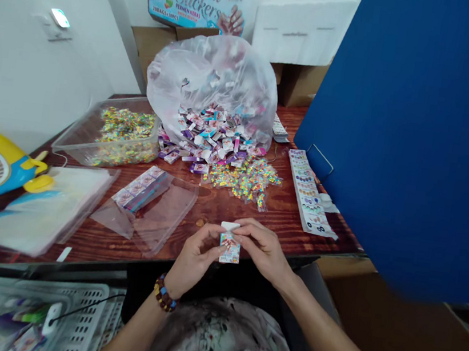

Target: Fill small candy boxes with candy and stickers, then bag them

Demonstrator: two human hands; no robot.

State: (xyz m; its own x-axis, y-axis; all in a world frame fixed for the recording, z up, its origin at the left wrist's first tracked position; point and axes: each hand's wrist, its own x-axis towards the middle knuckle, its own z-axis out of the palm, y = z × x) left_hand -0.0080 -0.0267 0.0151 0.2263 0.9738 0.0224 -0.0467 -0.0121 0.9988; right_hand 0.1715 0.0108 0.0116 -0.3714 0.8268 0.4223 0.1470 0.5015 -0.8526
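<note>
**Small white-and-blue printed card box (230, 252) calls for a light pinch**

The box sits between both hands, near the front edge of the dark red-brown wooden table (213, 204), printed face toward the camera. The left hand (196, 254) pinches its left side; the right hand (265, 252) pinches near the base of its white card flap (230, 226). Ideally the left grip steadies the walls without crushing them, while the right fingertips work along the crease, keeping everything square.
</note>
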